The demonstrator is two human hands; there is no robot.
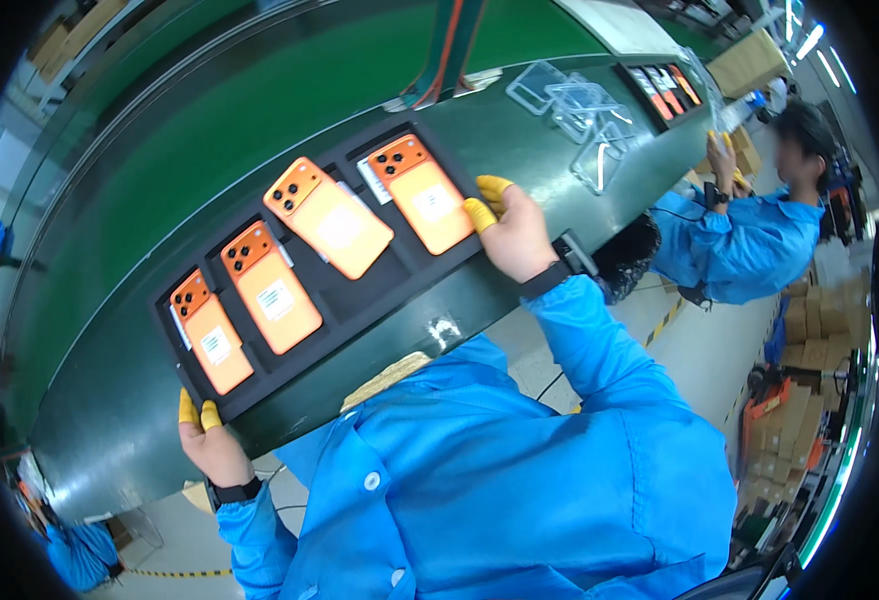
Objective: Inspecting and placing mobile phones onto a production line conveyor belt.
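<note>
A long black tray (351,318) lies slantwise on the green work surface in front of me, with several orange smartphones in it, backs up, camera bumps toward the far side. The second phone from the right (329,218) lies askew across its slot, while the rightmost phone (422,195) and the leftmost phone (211,335) sit along theirs. Yellow finger cots cover fingertips on both hands. My left hand (217,450) grips the tray's near left corner. At the right end, my right hand (515,232) has thumb and fingers closed on the tray's edge.
Clear plastic frames (584,110) lie piled farther right on the green bench (519,150). Beyond them is another black tray (664,92) with phones. A co-worker in blue (749,240) stands on the right. A green-and-red upright post (449,50) rises at the far edge.
</note>
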